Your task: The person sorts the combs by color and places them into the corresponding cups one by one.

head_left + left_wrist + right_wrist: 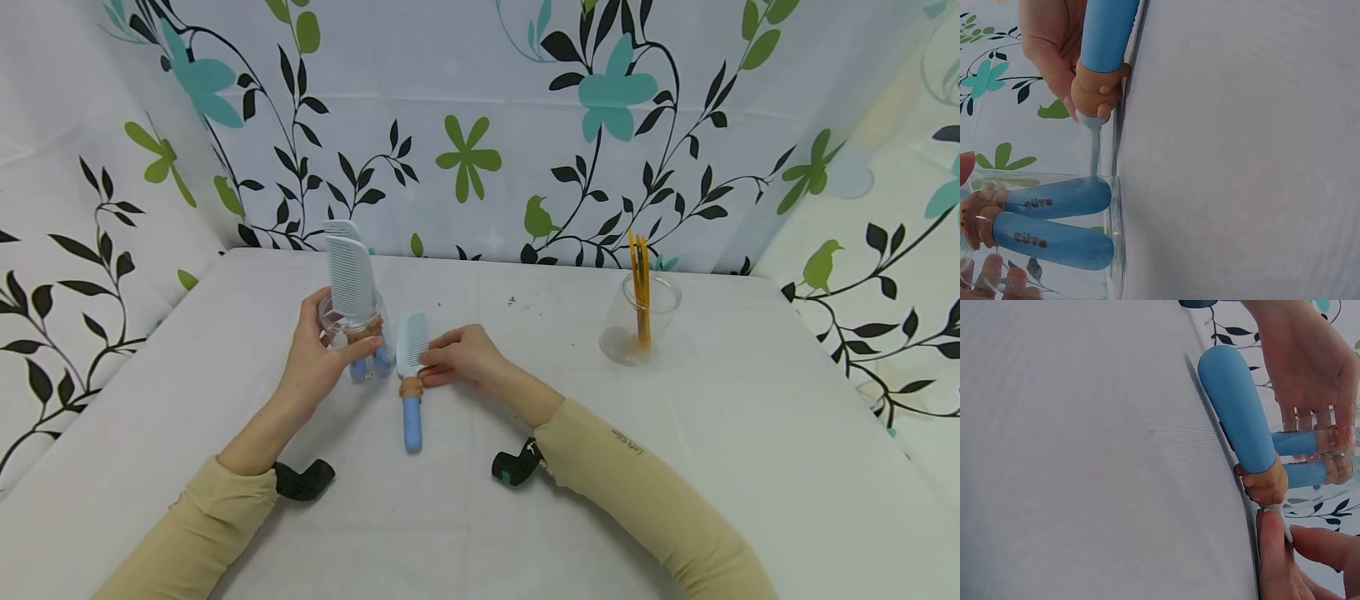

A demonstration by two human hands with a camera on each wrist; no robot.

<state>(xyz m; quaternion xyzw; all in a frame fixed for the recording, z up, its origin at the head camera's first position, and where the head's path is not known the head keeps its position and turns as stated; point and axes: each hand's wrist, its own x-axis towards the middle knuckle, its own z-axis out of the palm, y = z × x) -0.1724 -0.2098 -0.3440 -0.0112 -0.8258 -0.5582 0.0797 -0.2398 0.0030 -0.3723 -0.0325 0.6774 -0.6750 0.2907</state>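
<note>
My left hand [313, 362] grips a clear glass jar [388, 333], its thumb across the near side. Two combs stand in the jar: a front comb [351, 275] with white teeth pointing up, and another comb [342, 226] mostly hidden behind it. Their blue handles [1054, 240], with brown figures above, show through the glass. Right of the jar, a third comb [412, 421] lies flat on or just above the table, blue handle toward me. My right hand [468, 358] pinches its white head between thumb and fingers, seen closely in the right wrist view.
A second clear jar [618, 333] at the right back holds several thin orange sticks [640, 287]. Small dark specks [512, 300] lie on the white table [420, 533]. Patterned cloth [405, 75] hangs behind and at both sides. Black devices [303, 481] sit at my wrists.
</note>
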